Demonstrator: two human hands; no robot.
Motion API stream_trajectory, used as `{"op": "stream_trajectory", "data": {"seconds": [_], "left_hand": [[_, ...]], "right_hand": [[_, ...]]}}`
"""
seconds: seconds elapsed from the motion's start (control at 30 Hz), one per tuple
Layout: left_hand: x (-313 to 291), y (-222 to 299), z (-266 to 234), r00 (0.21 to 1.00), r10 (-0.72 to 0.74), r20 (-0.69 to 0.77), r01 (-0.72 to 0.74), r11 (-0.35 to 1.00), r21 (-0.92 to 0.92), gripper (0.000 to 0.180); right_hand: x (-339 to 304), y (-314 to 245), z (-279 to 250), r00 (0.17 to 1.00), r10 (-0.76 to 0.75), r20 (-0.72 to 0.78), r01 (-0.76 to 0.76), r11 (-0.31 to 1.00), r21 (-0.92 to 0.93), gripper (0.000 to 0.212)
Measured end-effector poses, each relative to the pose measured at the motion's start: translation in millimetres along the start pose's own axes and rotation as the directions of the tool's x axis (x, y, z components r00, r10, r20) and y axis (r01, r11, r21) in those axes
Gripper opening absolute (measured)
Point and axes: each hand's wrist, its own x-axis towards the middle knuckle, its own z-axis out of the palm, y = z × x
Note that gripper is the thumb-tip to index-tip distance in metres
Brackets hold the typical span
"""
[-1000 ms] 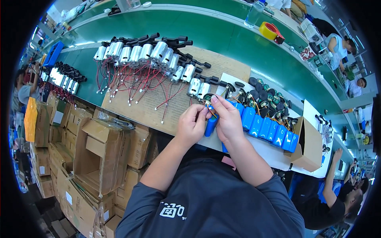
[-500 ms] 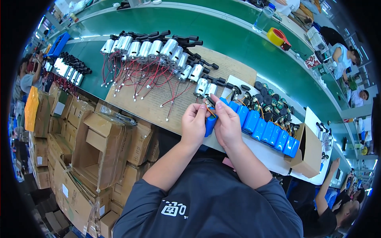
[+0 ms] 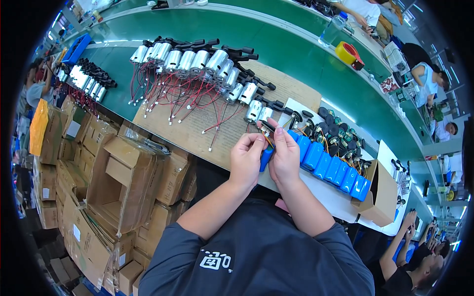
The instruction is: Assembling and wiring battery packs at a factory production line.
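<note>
Close together over the bench's near edge, my two hands work on one blue battery pack (image 3: 265, 159) with thin coloured wires (image 3: 268, 141). My left hand (image 3: 247, 159) is closed, its thumb and forefinger pinching at the wires. Fingers closed round the pack's right side, my right hand (image 3: 285, 159) holds it and hides much of it. Above the fingertips shows a small black disc (image 3: 268, 126) at the wires' upper end; which fingers touch it I cannot tell. Just right of my right hand begins a row of similar blue battery packs (image 3: 323, 164).
Silver motors (image 3: 199, 61) with black arms and red-black leads lie on cardboard (image 3: 190, 130). Black discs with circuit boards (image 3: 332, 126) lie behind the packs. An opened carton (image 3: 377, 190) stands right, stacked boxes (image 3: 123, 182) left. Farther back are yellow tape (image 3: 346, 52) and a bottle (image 3: 333, 28).
The black disc now shows more plainly above my fingertips. Both hands stay on the same battery pack, with small finger movements. The whole view has shifted slightly.
</note>
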Motion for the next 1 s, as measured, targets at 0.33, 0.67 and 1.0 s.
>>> {"op": "stream_trajectory", "data": {"seconds": [0.33, 0.67, 1.0], "left_hand": [[5, 2, 1, 0.998, -0.048, -0.041, 0.045, 0.996, -0.071, 0.010], [4, -16, -2, 0.992, 0.126, 0.013, -0.126, 0.992, 0.014, 0.009], [9, -20, -4, 0.977, 0.207, 0.047, -0.210, 0.973, 0.096, 0.008]], "right_hand": [[-6, 3, 5, 0.996, -0.084, 0.002, 0.084, 0.996, -0.044, 0.037], [-7, 10, -2, 0.992, -0.128, 0.000, 0.128, 0.991, -0.032, 0.036], [-3, 6, -7, 0.991, -0.128, 0.045, 0.131, 0.988, -0.081, 0.034]]}}
